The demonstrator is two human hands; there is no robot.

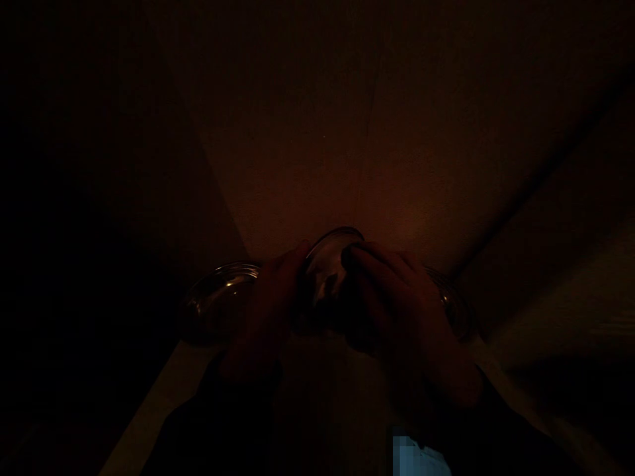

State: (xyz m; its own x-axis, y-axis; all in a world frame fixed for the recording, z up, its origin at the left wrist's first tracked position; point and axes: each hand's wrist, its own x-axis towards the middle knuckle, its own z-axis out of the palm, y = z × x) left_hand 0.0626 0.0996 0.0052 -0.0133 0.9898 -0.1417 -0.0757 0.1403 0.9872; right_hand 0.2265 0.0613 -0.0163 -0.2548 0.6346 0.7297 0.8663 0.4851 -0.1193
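Note:
The picture is very dark. A shiny metal bowl (325, 268) is tilted up between my two hands, its rim towards the wall. My left hand (275, 287) grips the bowl's left side, thumb near the rim. Against the bowl's inner right side, my right hand (401, 284) presses with bent fingers. Under its fingertips is a dark, cloth-like piece (350, 256), mostly hidden by the hand. The lower part of the bowl is lost in shadow.
A second metal bowl (218, 301) lies to the left, partly behind my left hand. Another round metal piece (449, 301) shows behind my right wrist. A reddish-brown wall (322, 145) rises ahead. A pale ledge (153, 390) runs along the left; a pale blue patch (417, 456) glows below.

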